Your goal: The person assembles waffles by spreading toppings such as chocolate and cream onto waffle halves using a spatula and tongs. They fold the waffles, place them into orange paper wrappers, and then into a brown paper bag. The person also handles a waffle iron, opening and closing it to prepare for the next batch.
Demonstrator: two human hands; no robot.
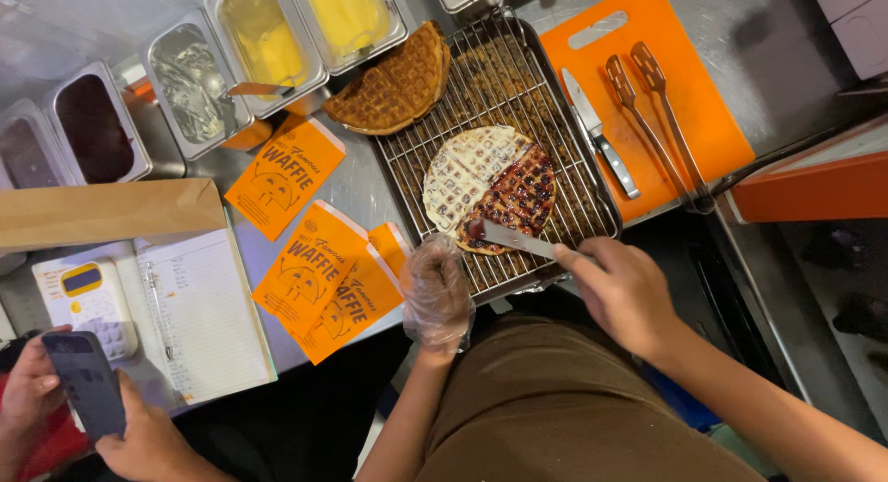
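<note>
right hand (627, 292) gripping one spreader knife (514, 239), smearing jam on one round waffle (490, 189) sitting on the wire rack (555, 93), gloved left hand (437, 292) hanging loosely curled by the rack edge, three orange paper sleeves (310, 260) lying on the counter (356, 191), one more waffle (393, 80) resting up top

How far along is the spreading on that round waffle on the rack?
Done: half the round waffle carries white spread, half dark jam. In hand: the right hand works a spatula at the jam edge; the gloved left hand rests at the rack. Left: the folded waffle looks bare.
</note>
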